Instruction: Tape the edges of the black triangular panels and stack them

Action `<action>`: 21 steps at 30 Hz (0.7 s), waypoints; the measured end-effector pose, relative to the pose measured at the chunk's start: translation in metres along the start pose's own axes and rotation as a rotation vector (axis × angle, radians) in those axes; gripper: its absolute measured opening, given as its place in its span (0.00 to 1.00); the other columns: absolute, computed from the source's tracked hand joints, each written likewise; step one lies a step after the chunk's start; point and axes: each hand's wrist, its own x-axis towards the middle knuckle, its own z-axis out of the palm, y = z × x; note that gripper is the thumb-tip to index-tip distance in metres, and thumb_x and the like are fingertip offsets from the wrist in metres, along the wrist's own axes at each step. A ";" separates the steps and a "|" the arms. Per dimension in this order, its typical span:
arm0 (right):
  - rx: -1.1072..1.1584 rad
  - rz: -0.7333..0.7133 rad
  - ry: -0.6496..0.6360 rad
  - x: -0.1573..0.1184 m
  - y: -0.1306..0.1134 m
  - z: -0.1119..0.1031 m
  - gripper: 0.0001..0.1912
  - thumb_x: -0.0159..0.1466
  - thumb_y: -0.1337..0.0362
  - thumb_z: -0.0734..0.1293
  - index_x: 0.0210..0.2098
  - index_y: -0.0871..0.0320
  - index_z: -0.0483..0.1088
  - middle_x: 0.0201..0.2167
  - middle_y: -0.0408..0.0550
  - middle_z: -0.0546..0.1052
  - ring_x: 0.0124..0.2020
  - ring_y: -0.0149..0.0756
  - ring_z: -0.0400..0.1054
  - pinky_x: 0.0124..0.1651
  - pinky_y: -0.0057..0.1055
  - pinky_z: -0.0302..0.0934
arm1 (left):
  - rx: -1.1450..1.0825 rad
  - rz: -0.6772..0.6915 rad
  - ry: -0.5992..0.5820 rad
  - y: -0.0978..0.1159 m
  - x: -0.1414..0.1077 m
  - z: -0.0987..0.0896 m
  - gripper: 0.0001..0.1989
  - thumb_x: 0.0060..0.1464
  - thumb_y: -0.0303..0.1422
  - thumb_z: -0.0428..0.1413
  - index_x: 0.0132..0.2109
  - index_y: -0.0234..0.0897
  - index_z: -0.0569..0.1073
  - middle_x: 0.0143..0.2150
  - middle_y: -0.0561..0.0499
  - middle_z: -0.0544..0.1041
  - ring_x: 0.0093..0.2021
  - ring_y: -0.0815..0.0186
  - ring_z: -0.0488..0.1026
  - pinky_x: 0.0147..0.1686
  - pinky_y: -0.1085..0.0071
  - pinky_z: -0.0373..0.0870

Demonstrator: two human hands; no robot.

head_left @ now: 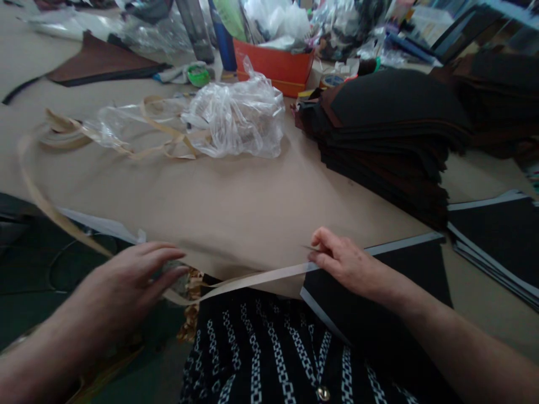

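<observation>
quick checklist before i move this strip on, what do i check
1. Right hand pinching the tan strip: ok.
2. Left hand holding the strip: cannot tell, the fingers hide any contact.
3. Strip running straight between the hands: ok.
4. Small pointed tip by the right hand: cannot tell what it is.
5. Loose strip lengths clear of the plastic bag: not ok, they lie against its film.
</observation>
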 end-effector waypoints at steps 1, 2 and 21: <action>0.061 -0.016 0.005 -0.003 0.000 -0.003 0.06 0.66 0.60 0.57 0.36 0.56 0.60 0.26 0.41 0.69 0.27 0.30 0.62 0.32 0.30 0.53 | -0.052 0.071 -0.046 0.018 0.008 0.008 0.14 0.58 0.39 0.49 0.40 0.35 0.74 0.41 0.47 0.77 0.41 0.64 0.72 0.44 0.64 0.70; 0.101 -0.030 0.015 -0.007 -0.001 -0.004 0.08 0.68 0.61 0.54 0.35 0.56 0.59 0.26 0.41 0.68 0.27 0.29 0.62 0.32 0.29 0.54 | -0.110 0.153 -0.098 0.039 0.015 0.017 0.12 0.59 0.36 0.49 0.41 0.35 0.73 0.41 0.47 0.76 0.42 0.64 0.71 0.44 0.65 0.69; 0.393 0.132 0.044 -0.026 0.008 0.034 0.24 0.60 0.66 0.63 0.56 0.60 0.62 0.19 0.36 0.64 0.20 0.25 0.57 0.27 0.26 0.55 | 0.139 0.284 -0.447 0.156 0.074 0.040 0.07 0.50 0.26 0.52 0.28 0.36 0.74 0.23 0.48 0.76 0.23 0.63 0.68 0.26 0.66 0.56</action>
